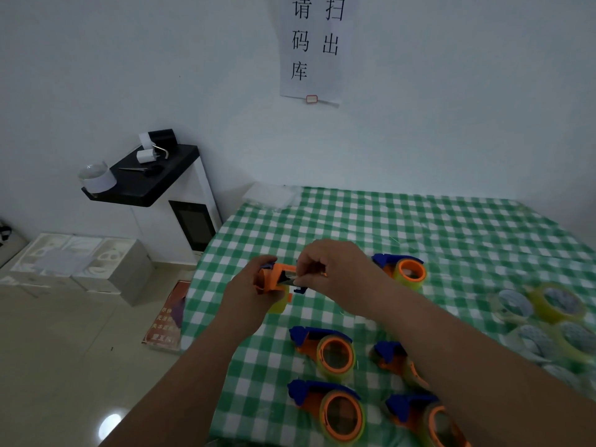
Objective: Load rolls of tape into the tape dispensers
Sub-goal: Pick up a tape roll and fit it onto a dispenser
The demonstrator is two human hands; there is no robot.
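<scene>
Your left hand (250,293) grips the dispenser (277,279) at 9 o'clock; right hand (329,269) pinches tape end, prob. threading. Next: pull over blade.

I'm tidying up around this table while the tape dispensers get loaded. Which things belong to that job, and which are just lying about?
Part of the job:
- dispenser being loaded, held in left hand and right hand
- five loaded dispensers
- spare tape rolls

Just lying about:
- paper sign on the wall
- scissors on the black shelf
- white boxes on the floor
</scene>
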